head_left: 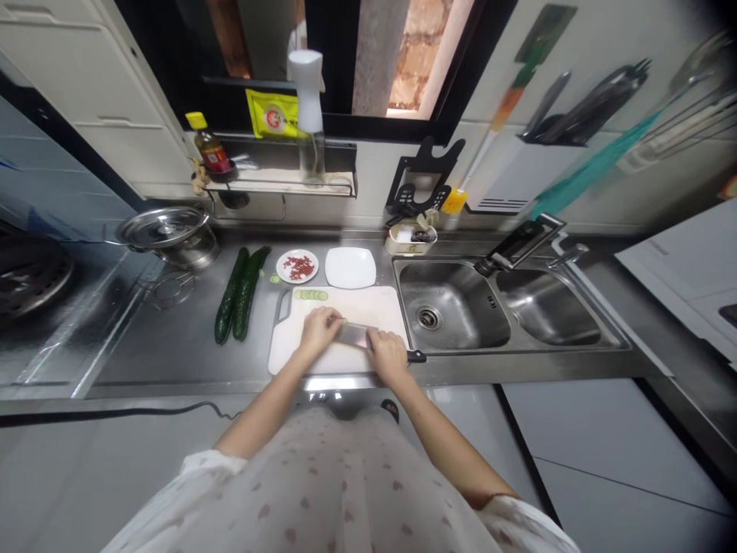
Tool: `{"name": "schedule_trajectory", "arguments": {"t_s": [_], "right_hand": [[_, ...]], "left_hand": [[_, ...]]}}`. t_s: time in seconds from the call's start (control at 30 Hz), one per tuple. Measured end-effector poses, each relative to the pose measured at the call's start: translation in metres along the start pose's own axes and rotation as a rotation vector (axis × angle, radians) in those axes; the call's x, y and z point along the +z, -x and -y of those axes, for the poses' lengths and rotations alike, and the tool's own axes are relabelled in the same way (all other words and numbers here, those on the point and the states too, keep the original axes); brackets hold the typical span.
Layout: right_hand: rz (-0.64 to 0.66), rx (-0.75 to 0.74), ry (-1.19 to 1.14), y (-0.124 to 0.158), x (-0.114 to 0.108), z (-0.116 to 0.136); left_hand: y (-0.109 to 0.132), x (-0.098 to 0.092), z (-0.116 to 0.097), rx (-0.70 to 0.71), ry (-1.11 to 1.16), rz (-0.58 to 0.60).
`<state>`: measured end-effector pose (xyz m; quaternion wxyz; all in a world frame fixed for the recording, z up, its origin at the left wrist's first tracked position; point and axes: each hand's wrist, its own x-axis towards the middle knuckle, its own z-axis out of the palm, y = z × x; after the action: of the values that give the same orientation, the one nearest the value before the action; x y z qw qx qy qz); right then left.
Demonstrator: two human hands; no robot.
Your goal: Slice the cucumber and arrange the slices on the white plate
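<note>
A white cutting board (pixel 360 303) with a grey handle lies on the steel counter before me. My right hand (pixel 388 355) is closed around a kitchen knife (pixel 352 335), its wide blade over the board and its black handle end sticking out at the right. At the blade's left end, my left hand (pixel 321 330) has its fingers pinched on a small pale green piece of cucumber (pixel 344 321), mostly hidden. Overlapping cucumber slices (pixel 311 294) form a row along the board's top left.
Two whole cucumbers (pixel 242 296) lie left of the board. Behind it are a plate of red bits (pixel 298 266) and a white square plate (pixel 350 267). A double sink (pixel 454 303) is at right, a lidded steel pot (pixel 173 234) at far left.
</note>
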<state>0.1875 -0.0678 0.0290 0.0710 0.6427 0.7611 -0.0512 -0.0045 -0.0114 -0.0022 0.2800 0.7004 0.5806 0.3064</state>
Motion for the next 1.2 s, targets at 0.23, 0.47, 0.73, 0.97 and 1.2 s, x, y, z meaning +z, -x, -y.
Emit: {"name": "schedule_trajectory", "arguments": {"t_s": [0.23, 0.47, 0.73, 0.97, 1.2], "right_hand": [[0.055, 0.073, -0.012, 0.005, 0.004, -0.017], [0.062, 0.122, -0.028, 0.01, 0.009, -0.019], [0.07, 0.13, -0.038, 0.011, 0.013, -0.023], [0.069, 0.134, -0.046, 0.01, 0.013, -0.025], [0.082, 0.131, -0.058, 0.008, 0.01, -0.025]], "left_hand": [[-0.023, 0.009, 0.044, -0.316, 0.146, -0.212], [-0.051, 0.021, 0.062, -0.344, -0.005, -0.189], [-0.075, 0.024, 0.065, -0.177, -0.171, -0.147], [-0.081, 0.027, 0.072, -0.031, -0.226, -0.111], [-0.085, 0.028, 0.077, -0.003, -0.253, -0.109]]}}
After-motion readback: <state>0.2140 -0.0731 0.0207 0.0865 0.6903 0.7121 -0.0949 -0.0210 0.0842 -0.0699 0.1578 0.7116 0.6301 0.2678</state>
